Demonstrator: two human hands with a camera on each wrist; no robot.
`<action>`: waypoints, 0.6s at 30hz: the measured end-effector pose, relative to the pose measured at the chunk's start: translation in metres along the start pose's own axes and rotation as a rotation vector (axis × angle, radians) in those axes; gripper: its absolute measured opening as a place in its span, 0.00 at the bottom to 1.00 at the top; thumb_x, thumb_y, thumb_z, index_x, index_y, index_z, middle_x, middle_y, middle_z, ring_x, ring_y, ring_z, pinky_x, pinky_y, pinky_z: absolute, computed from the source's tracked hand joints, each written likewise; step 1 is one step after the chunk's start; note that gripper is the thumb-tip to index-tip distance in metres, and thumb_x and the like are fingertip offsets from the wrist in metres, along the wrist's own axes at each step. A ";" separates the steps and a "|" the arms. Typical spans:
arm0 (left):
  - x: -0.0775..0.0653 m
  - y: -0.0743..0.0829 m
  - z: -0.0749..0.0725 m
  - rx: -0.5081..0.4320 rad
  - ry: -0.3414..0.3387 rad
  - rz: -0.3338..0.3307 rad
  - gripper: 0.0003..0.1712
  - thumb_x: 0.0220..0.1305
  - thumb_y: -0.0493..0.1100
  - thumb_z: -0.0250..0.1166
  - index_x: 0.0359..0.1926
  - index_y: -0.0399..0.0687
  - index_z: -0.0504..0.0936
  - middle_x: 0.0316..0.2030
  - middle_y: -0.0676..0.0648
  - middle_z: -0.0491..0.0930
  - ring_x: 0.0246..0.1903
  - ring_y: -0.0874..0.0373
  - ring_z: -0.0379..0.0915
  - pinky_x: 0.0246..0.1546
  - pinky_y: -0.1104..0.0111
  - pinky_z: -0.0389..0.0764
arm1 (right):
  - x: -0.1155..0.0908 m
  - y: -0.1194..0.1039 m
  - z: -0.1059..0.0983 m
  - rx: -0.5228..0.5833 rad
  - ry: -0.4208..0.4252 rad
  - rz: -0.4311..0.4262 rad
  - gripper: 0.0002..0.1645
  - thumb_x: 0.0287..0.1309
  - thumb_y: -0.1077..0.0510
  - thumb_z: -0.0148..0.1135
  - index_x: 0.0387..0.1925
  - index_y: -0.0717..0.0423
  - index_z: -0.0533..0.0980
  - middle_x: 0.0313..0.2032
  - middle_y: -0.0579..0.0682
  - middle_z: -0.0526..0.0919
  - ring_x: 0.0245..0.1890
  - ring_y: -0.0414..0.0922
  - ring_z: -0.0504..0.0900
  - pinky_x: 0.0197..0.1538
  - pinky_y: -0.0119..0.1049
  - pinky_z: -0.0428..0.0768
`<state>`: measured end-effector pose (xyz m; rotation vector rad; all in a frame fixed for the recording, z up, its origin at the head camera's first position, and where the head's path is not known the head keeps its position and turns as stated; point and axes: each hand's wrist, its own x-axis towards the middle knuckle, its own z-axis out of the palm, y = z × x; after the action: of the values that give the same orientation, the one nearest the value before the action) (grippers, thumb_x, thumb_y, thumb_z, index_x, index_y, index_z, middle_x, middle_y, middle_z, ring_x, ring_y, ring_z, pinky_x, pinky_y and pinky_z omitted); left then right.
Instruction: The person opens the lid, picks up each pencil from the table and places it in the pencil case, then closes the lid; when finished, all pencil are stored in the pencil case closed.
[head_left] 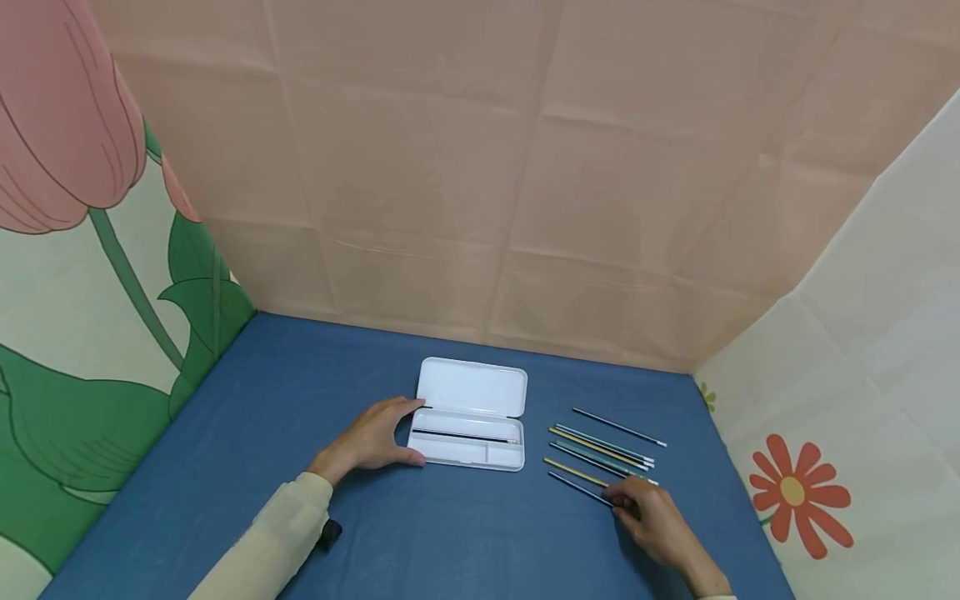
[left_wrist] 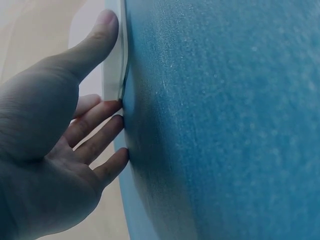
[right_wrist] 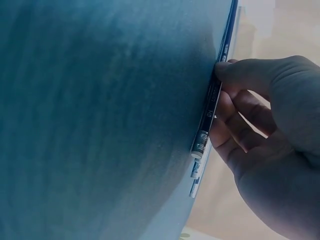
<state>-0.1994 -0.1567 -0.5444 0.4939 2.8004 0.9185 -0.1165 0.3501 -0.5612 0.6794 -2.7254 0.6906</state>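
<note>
A white pencil case [head_left: 468, 454] lies with its lid [head_left: 472, 387] raised back, and one dark pencil [head_left: 461, 435] rests lengthwise inside. My left hand [head_left: 378, 433] holds the case at its left end, thumb at the front corner and index finger near the hinge. In the left wrist view, the thumb [left_wrist: 100, 42] lies along the case's edge. My right hand [head_left: 652, 521] pinches a dark pencil [right_wrist: 212, 100] near its eraser end, between thumb and fingers. This pencil is the nearest of the group and is low over the cloth; whether it touches cannot be told.
Several pencils, among them a yellow pencil [head_left: 573, 472] and a dark pencil [head_left: 618, 427] farthest back, lie slantwise right of the case. Blue cloth [head_left: 450, 542] covers the table. A beige sheet [head_left: 480, 167] rises behind, with patterned sheets at both sides.
</note>
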 end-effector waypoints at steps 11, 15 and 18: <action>0.000 0.001 -0.001 -0.009 0.009 0.012 0.60 0.57 0.58 0.90 0.83 0.43 0.73 0.79 0.32 0.75 0.78 0.31 0.72 0.78 0.34 0.74 | 0.003 -0.004 -0.012 0.059 -0.094 0.108 0.20 0.59 0.75 0.79 0.43 0.47 0.91 0.39 0.39 0.89 0.39 0.27 0.82 0.40 0.31 0.85; -0.001 0.002 -0.002 -0.006 0.006 0.016 0.59 0.57 0.58 0.90 0.83 0.43 0.73 0.78 0.32 0.76 0.77 0.30 0.73 0.77 0.34 0.74 | 0.006 -0.008 -0.016 0.077 -0.110 0.149 0.20 0.62 0.75 0.78 0.44 0.46 0.91 0.41 0.39 0.89 0.39 0.26 0.82 0.40 0.32 0.85; -0.001 0.002 -0.002 -0.004 0.001 0.015 0.59 0.58 0.58 0.90 0.83 0.43 0.73 0.78 0.32 0.75 0.78 0.30 0.72 0.77 0.33 0.74 | 0.009 -0.011 -0.017 0.082 -0.106 0.167 0.21 0.62 0.75 0.77 0.44 0.45 0.91 0.41 0.37 0.89 0.39 0.26 0.82 0.40 0.31 0.85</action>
<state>-0.1986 -0.1567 -0.5417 0.5155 2.7993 0.9268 -0.1169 0.3464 -0.5391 0.5239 -2.8901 0.8309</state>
